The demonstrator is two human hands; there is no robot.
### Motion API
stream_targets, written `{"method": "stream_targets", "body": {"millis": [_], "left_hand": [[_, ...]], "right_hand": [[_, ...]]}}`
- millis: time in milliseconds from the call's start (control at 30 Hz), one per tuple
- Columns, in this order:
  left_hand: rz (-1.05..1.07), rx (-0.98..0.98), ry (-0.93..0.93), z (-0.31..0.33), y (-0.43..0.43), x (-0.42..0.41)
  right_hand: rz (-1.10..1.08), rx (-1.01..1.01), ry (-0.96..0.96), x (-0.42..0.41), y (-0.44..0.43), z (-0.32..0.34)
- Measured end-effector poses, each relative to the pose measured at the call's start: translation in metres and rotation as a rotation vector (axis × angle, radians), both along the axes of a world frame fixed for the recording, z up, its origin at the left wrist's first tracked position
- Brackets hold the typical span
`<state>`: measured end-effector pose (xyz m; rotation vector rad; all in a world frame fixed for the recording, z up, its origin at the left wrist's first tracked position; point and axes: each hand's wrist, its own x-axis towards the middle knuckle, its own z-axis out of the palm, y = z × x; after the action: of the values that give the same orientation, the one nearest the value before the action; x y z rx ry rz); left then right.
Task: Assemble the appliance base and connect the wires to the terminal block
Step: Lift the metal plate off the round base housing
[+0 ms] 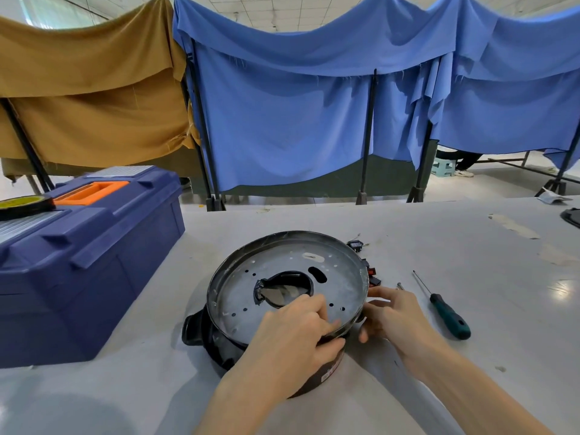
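Observation:
A round black appliance body (216,343) lies upside down on the white table, with a side handle (192,330) at its left. A grey metal base plate (282,265) with small holes and a central opening sits tilted on top of it. My left hand (295,334) grips the plate's near rim, fingers on top and thumb under the edge. At the plate's right edge my right hand (392,312) holds the rim with curled fingers. Small black and red electrical parts with wires (368,268) lie just behind the plate at the right.
A green-handled screwdriver (445,309) and a loose screw (400,286) lie to the right of my right hand. At the left stands a blue toolbox (94,255) with an orange handle and a tape roll (25,205) on its lid. Blue and tan cloth screens hang behind the table.

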<state>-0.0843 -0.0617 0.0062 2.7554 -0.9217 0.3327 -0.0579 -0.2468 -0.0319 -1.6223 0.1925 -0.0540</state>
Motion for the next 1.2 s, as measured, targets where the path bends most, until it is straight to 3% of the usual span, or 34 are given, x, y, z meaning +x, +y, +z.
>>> {"method": "stream_targets", "body": {"millis": [400, 667, 800, 967, 1200], "left_hand": [[0.108, 0.079, 0.061, 0.008, -0.007, -0.018], [0.154, 0.237, -0.162, 0.015, -0.017, -0.031], [0.192, 0.129, -0.124, 0.014, -0.018, -0.027], [0.164, 0.254, 0.107, 0.009, -0.015, -0.026], [0.205, 0.205, 0.133, 0.006, -0.009, -0.023]], "right_hand": [[0.025, 0.096, -0.018, -0.001, -0.001, -0.002], [0.007, 0.111, -0.006, -0.002, -0.001, -0.002], [0.006, 0.113, -0.002, -0.003, -0.001, 0.0], [0.003, 0.143, 0.061, -0.005, 0.001, 0.004], [0.078, 0.182, 0.163, -0.009, 0.001, 0.008]]}}
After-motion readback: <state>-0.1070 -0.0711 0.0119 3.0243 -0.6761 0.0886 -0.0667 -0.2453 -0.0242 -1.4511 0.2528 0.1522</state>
